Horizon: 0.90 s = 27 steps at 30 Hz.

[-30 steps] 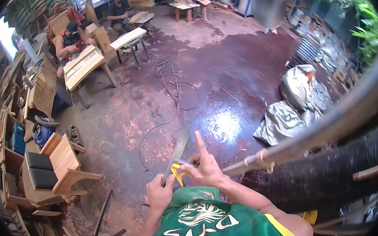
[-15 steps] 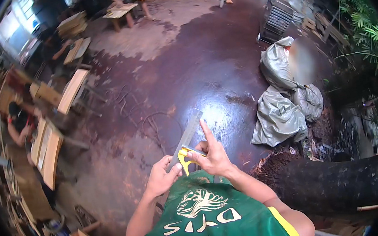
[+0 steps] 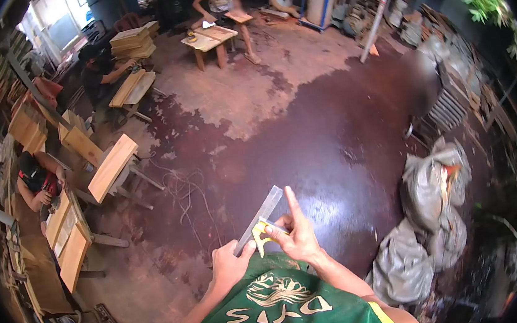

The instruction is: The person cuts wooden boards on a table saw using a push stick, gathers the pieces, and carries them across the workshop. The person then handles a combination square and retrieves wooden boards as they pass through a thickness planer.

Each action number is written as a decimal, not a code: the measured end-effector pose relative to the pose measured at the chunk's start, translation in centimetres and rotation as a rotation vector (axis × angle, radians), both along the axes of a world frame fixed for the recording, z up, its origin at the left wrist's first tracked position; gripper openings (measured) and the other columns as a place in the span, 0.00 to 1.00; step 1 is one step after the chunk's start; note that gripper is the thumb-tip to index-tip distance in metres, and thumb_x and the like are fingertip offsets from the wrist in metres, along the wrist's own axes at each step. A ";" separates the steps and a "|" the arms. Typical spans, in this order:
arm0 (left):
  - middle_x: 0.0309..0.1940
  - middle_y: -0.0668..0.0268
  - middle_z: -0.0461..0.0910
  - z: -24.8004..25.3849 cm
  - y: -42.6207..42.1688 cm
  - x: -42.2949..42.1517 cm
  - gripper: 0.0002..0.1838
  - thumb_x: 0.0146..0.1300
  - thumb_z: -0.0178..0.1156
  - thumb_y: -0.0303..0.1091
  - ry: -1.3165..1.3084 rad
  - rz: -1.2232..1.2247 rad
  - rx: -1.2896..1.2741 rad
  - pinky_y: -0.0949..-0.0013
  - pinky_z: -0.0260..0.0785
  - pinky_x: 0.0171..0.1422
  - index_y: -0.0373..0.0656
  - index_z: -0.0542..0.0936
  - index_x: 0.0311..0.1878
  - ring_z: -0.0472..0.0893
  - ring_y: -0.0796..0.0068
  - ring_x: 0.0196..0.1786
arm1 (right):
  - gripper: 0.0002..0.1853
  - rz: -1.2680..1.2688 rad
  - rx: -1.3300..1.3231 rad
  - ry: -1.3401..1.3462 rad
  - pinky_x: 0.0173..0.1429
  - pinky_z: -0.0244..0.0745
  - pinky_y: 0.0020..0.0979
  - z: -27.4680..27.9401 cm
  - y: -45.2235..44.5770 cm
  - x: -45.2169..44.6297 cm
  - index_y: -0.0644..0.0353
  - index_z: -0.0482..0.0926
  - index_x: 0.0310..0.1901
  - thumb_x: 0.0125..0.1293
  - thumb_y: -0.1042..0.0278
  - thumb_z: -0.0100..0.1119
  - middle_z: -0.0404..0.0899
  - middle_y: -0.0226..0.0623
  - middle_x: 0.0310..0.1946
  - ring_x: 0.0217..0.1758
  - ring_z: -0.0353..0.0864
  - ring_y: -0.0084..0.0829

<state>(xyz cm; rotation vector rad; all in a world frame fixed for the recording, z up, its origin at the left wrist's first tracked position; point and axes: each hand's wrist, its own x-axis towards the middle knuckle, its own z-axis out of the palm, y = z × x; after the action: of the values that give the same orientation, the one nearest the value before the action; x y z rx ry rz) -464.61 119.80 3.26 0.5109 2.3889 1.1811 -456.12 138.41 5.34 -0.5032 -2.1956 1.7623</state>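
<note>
A combination square with a grey metal blade and a yellow head is held in front of the green shirt. My left hand is closed on the lower end of the blade, thumb on top. My right hand pinches the yellow head between thumb and curled fingers, while its index finger points up and away beside the blade's far end. The blade slants up to the right, over the dark floor.
Three people work at low wooden benches at the back and left. Stacked boards stand behind. A cable lies on the wet floor. Grey sacks and a slatted metal object are at the right.
The view has swung, shifting the benches and sacks within it. Both hands still hold the square, and the blade now looks shorter and more tilted.
</note>
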 end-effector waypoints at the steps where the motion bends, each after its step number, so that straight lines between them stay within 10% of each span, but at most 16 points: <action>1: 0.16 0.58 0.75 -0.5 1.8 -2.1 0.26 0.65 0.68 0.52 -0.033 0.040 0.050 0.59 0.68 0.30 0.35 0.80 0.28 0.75 0.72 0.22 | 0.51 0.064 0.045 -0.040 0.41 0.80 0.39 0.2 2.5 -3.0 0.57 0.40 0.81 0.68 0.69 0.67 0.86 0.45 0.31 0.32 0.88 0.37; 6: 0.30 0.70 0.81 -4.7 13.1 -17.2 0.11 0.74 0.61 0.38 -0.444 -0.132 0.412 0.77 0.70 0.31 0.38 0.78 0.46 0.77 0.86 0.29 | 0.49 0.197 0.129 -0.105 0.37 0.77 0.34 0.2 14.8 -19.4 0.55 0.45 0.81 0.66 0.71 0.69 0.85 0.41 0.28 0.28 0.83 0.31; 14: 0.21 0.60 0.77 0.0 32.9 -41.9 0.15 0.69 0.66 0.41 -0.037 -0.272 0.259 0.63 0.69 0.32 0.37 0.79 0.37 0.75 0.72 0.24 | 0.51 0.035 0.132 0.018 0.35 0.77 0.29 1.9 33.4 -39.8 0.55 0.42 0.79 0.65 0.74 0.70 0.84 0.39 0.27 0.27 0.82 0.23; 22: 0.27 0.72 0.79 -1.6 52.7 -62.4 0.13 0.77 0.56 0.40 -0.442 -0.506 0.394 0.73 0.70 0.31 0.39 0.76 0.45 0.76 0.84 0.27 | 0.50 -0.133 0.144 0.028 0.34 0.79 0.33 -0.5 52.2 -57.4 0.58 0.46 0.79 0.62 0.71 0.71 0.84 0.40 0.25 0.25 0.84 0.32; 27: 0.25 0.75 0.75 -2.1 65.3 -73.6 0.08 0.76 0.56 0.35 -0.263 -0.400 0.420 0.78 0.63 0.27 0.40 0.77 0.42 0.70 0.89 0.24 | 0.55 -0.010 0.116 -0.100 0.38 0.80 0.34 2.0 65.0 -70.5 0.57 0.41 0.81 0.62 0.66 0.73 0.85 0.41 0.27 0.27 0.86 0.35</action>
<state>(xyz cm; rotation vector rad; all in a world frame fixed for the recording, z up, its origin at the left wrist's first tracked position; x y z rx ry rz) -538.25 185.09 1.16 0.8588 1.7172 1.4538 -526.65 203.45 7.34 -0.5863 -2.3421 1.6261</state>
